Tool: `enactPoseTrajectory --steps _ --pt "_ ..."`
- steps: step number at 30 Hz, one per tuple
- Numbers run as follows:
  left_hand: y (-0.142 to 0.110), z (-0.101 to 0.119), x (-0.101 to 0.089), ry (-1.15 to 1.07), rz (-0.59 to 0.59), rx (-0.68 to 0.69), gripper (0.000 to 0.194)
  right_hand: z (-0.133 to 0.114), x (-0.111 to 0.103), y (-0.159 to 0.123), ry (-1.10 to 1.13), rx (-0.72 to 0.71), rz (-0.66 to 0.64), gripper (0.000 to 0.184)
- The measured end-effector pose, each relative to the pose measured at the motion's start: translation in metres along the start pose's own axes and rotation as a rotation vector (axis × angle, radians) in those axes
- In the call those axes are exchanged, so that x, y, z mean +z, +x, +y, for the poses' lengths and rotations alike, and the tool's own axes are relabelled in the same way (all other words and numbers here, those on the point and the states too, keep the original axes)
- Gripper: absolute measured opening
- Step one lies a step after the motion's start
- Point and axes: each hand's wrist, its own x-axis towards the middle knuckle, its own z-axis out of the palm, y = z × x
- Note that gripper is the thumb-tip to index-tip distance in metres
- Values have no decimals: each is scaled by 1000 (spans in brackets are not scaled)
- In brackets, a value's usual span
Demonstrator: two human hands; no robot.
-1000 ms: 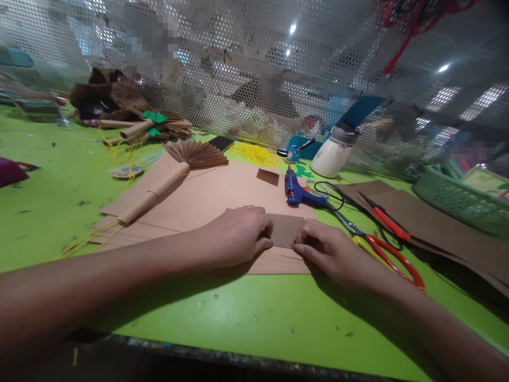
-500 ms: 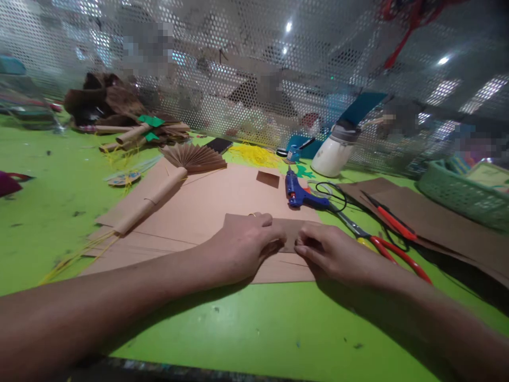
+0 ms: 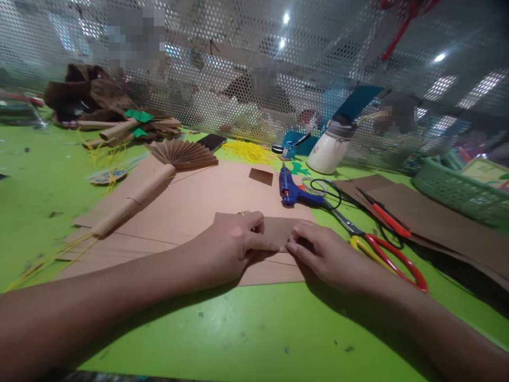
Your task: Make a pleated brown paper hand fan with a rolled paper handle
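A dark brown paper strip [image 3: 274, 229] lies across larger, lighter brown paper sheets [image 3: 191, 199]. My left hand [image 3: 238, 244] is curled over the strip's left part, with its thumb along the lower edge. My right hand [image 3: 326, 252] pinches the strip near its right end, fingertips and thumb pressed together at the lower edge. The two hands' tips almost meet there. Just beyond the strip sit a small folded piece of brown paper [image 3: 261, 176] and a blue glue gun [image 3: 296, 189].
Scissors [image 3: 393, 257] with red and yellow handles and a red cutter [image 3: 385, 215] lie at right by brown sheets [image 3: 429, 212] and a green basket [image 3: 457, 183]. A pleated paper fan [image 3: 185, 154], a rolled paper [image 3: 135, 201] and a white bottle [image 3: 330, 148] stand around the green table.
My left thumb has slid down to the strip's lower edge, close to the right fingertips. The whole view has shifted slightly, so things appear further left.
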Motion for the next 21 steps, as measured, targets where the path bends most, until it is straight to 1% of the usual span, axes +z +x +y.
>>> enactPoseTrajectory --steps 7,14,21 --pt "-3 4 1 167 40 139 29 0 1 0 -24 -12 15 17" --pt "-3 6 -1 139 18 180 29 -2 -2 0 -23 5 8 16" --pt "-3 9 -4 210 -9 194 28 3 2 1 -28 -15 32 16"
